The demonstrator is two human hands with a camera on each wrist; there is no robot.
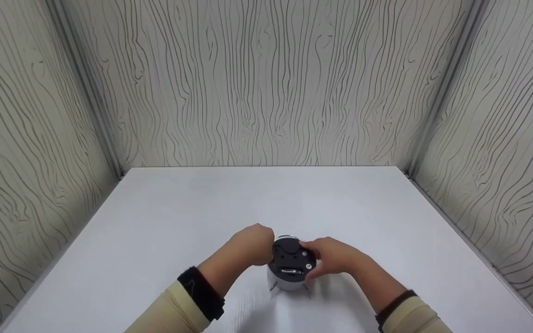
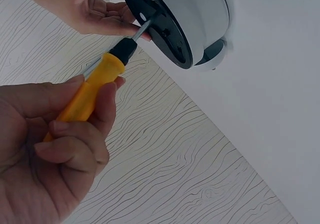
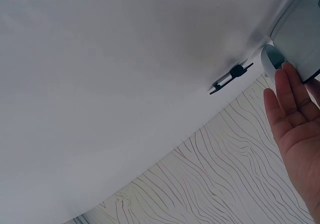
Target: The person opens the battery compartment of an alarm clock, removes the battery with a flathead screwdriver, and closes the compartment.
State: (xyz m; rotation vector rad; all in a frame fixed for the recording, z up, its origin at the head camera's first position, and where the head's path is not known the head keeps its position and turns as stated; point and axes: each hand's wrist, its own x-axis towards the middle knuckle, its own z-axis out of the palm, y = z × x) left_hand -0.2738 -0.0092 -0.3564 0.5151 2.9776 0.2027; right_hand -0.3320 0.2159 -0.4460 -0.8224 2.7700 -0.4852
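Observation:
A round alarm clock (image 1: 289, 285) with a pale body and a black back (image 1: 275, 266) stands on two thin legs on the white table, its back turned up toward me. A battery (image 1: 291, 271) shows in its back. My left hand (image 1: 253, 243) grips a yellow-handled screwdriver (image 2: 92, 92) between thumb and fingers. In the left wrist view its metal shaft reaches the black back; whether the tip sits in a screw is unclear. My right hand (image 1: 338, 255) holds the clock's right side, thumb at the lower rim. Its fingers (image 3: 287, 94) lie along the body in the right wrist view.
A small black piece (image 3: 236, 72) with slim bars lies on the white table (image 3: 125, 84) beyond the clock in the right wrist view; its kind is unclear. Wood-grain panels (image 1: 257, 83) enclose the table at the back and both sides.

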